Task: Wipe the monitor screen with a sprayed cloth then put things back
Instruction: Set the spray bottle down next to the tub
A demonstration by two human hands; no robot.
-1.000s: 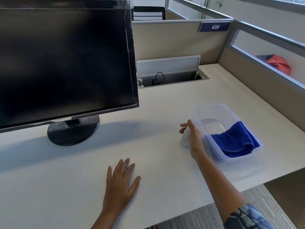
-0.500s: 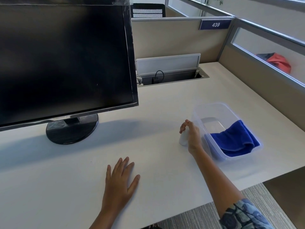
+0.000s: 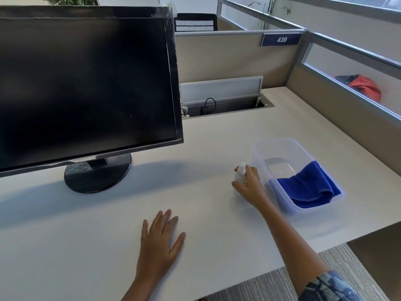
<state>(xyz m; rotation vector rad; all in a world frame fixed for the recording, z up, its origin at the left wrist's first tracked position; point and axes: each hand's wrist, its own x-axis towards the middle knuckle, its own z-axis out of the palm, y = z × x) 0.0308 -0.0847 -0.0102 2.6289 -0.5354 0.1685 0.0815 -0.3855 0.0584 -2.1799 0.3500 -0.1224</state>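
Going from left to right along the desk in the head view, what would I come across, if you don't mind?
Monitor → left hand → spray bottle → right hand → clear tub with the blue cloth in it.

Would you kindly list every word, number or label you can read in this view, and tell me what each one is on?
"439": white figures on the blue plate fixed to the top of the partition behind the desk.
Small grey print on the top right of the monitor bezel: too small and blurred to read.
The spray bottle in the right hand, the blue cloth and the clear bin show no readable text.
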